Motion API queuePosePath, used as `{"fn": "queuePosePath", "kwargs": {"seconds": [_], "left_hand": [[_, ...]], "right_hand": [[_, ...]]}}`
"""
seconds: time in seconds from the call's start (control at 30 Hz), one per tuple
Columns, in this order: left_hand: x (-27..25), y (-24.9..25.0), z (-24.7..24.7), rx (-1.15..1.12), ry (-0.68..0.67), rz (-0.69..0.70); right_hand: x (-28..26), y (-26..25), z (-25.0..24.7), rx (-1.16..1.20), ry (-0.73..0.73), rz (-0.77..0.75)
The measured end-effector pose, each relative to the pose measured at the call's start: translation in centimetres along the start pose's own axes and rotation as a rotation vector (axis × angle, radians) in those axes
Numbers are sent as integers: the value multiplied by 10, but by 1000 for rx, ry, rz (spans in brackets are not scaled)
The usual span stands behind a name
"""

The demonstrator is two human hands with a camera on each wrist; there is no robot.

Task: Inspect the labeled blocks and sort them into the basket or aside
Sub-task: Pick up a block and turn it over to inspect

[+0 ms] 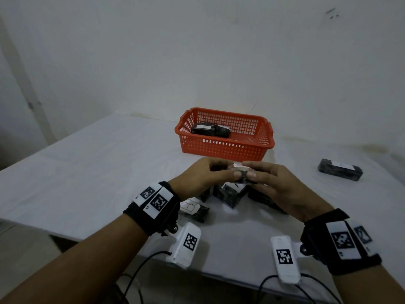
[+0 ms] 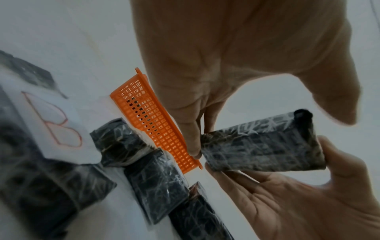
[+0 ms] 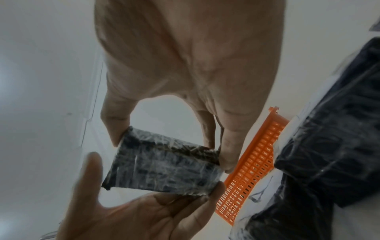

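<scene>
The left hand (image 1: 197, 175) and right hand (image 1: 276, 187) pinch the held block (image 1: 241, 172) by its ends (long axis three-to-nine), the basket (image 1: 221, 148) at twelve o'clock.

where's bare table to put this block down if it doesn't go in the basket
Bare table stretches left of the orange basket; another patch lies between the basket and the lone block at right. Under both hands, the block pile crowds the front.
</scene>
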State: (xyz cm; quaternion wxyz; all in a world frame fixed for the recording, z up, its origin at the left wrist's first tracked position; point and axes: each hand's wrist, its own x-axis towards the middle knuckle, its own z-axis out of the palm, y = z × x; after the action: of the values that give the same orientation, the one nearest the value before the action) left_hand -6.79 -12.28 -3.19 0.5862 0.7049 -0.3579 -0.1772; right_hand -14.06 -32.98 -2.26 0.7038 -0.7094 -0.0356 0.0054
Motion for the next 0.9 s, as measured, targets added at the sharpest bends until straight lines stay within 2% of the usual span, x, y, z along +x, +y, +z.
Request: {"fn": "queuePosePath", "kwargs": {"seconds": [0.1, 0.23, 0.37, 0.47, 0.57, 0.7, 0.83, 0.9], "left_hand": [[2, 1, 0, -13, 5, 20], [-1, 3, -1, -25, -65, -1], [0, 2, 1, -17, -13, 22], [2, 2, -2, -23, -68, 5], [4, 1, -4, -29, -11, -21], [7, -1, -5, -36, 57, -3], [8, -4, -2, -8, 1, 5], [9, -6, 1, -18, 43, 20]], "right_hand": [[1, 5, 0, -27, 20, -3], [1, 2, -3, -68, 21, -12], [2, 1, -4, -17, -10, 5], [2, 0, -6, -30, 17, -20], [0, 0, -6, -67, -3, -31], [-2, -8, 4, 24, -62, 6], [1, -8, 8, -5, 56, 77], [2, -5, 6, -95, 71, 48]]}}
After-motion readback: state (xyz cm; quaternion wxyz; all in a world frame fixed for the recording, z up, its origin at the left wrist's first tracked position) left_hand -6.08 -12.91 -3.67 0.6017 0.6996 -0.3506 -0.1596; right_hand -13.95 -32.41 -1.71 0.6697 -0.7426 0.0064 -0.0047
